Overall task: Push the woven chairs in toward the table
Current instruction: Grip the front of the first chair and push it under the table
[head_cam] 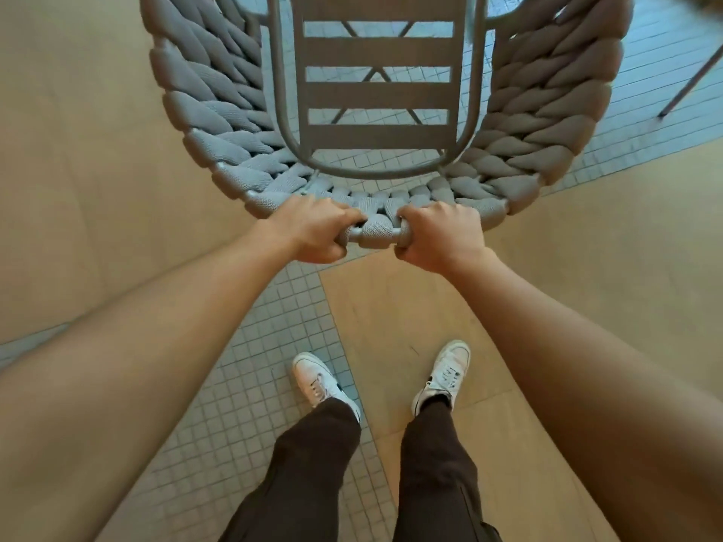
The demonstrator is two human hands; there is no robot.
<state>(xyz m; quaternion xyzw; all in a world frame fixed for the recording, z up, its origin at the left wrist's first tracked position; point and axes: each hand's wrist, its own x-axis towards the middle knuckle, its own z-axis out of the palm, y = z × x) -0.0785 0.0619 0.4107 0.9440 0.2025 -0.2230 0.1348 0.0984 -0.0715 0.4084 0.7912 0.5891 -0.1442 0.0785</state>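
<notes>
A grey woven chair [547, 123] fills the upper half of the head view, seen from above and behind. Its thick braided rope wraps a curved backrest, and its slatted metal seat [377, 91] lets the floor show through. My left hand [313, 234] is shut on the top rail of the backrest, left of its middle. My right hand [438, 236] grips the same rail just to the right. A short stretch of rail [377, 230] shows between the two hands. The table itself is out of view.
A thin metal leg [688, 80] slants at the upper right edge. The floor mixes small grey mosaic tiles [234, 404] and light wooden panels [410, 326]. My feet in white shoes [321, 381] stand just behind the chair.
</notes>
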